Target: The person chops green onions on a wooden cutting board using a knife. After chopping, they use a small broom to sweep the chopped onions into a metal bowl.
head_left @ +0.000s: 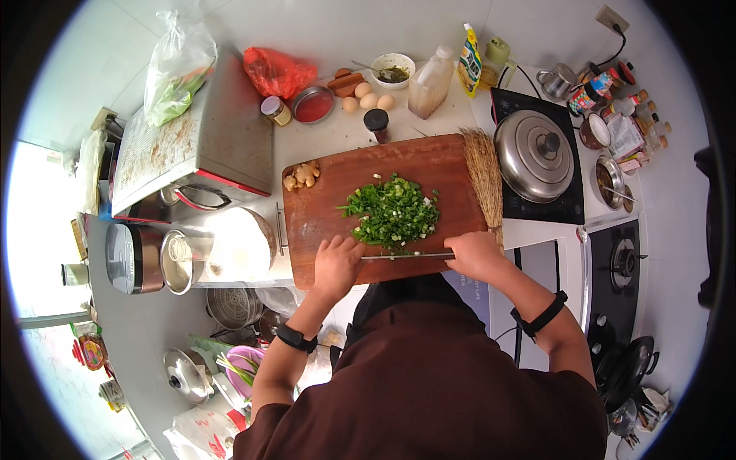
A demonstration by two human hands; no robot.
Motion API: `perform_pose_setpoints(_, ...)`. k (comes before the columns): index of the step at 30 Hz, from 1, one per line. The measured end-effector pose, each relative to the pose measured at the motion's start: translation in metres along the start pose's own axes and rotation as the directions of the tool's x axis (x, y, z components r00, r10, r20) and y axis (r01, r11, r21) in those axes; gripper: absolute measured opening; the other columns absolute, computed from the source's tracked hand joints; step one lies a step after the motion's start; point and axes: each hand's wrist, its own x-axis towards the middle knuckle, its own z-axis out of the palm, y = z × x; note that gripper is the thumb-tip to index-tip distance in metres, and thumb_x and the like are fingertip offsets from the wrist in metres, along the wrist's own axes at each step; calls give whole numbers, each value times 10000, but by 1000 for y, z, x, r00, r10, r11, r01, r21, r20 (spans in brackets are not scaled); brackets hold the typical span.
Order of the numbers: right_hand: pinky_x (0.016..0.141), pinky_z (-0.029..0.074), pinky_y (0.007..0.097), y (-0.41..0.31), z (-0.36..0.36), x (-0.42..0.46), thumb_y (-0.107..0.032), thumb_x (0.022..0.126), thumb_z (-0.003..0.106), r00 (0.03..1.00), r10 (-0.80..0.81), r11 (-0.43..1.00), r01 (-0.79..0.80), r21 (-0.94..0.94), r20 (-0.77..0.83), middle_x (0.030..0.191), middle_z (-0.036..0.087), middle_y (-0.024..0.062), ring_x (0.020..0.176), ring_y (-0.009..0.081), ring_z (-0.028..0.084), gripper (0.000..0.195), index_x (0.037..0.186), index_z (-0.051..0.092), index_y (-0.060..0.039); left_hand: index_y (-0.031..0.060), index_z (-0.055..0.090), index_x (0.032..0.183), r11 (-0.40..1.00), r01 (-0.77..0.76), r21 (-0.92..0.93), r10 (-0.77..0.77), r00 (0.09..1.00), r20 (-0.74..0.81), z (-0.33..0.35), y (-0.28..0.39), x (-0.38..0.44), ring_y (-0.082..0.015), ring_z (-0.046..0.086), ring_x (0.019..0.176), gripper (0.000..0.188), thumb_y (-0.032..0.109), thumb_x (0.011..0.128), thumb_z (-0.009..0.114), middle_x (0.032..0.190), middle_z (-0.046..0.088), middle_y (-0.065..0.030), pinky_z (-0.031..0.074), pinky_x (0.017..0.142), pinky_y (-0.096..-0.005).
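Note:
A knife (405, 256) lies crosswise over the near part of a wooden cutting board (310, 230), seen edge-on as a thin line. My right hand (474, 254) is closed around its handle at the right. At the blade's left end is my left hand (338, 261), fingers bent over the board; whether they pinch the blade or rest against it is hidden. Just beyond the blade spreads a pile of chopped scallions (395, 210), green with some white bits. A few green pieces lie along the blade. A knob of ginger root (301, 175) sits in the board's far left corner.
A straw brush (484, 178) lies along the board's right edge, beside a lidded metal pan (535, 155) on an induction cooktop (566, 214). Behind the board stand a dark-lidded jar (376, 123), eggs (368, 101) and a plastic jug (431, 83). A countertop oven (236, 126) rises at left.

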Motion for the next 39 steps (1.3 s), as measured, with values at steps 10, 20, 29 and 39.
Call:
perform_pose_setpoints(10,712,530,497,27,15,33,-271,776,680,1000,-14,999,13,-40,-27,806,709,141,808,369,688,164,860,707,-133,141,634,887,997,61,-37,-59,996,67,23,-6,18,-262,581,922,198,311,828,718,911,617,-28,446,796,-424)
perform_pose_setpoints(20,671,546,456,-8,-38,56,-172,754,691,949,-154,977,104,-188,-276,746,703,106,750,326,702,73,781,705,-105,135,596,840,993,111,-49,-118,974,-192,21,-38,33,-280,556,898,164,170,751,729,877,582,-20,423,770,-418)
perform_pose_setpoints(29,703,548,469,31,-20,98,-160,764,646,990,-38,988,18,-151,-132,826,720,119,800,339,708,102,819,727,-131,124,597,837,987,158,25,-151,971,-187,32,-30,62,-290,563,878,210,262,778,744,850,577,-33,426,730,-442)
perform_pose_setpoints(39,695,544,472,16,-4,68,-120,776,638,974,4,994,-29,-108,-228,779,709,127,772,342,702,75,800,708,-107,134,602,840,998,67,-9,-68,981,-179,30,-36,61,-293,551,876,187,198,743,748,853,577,-27,425,736,-437)
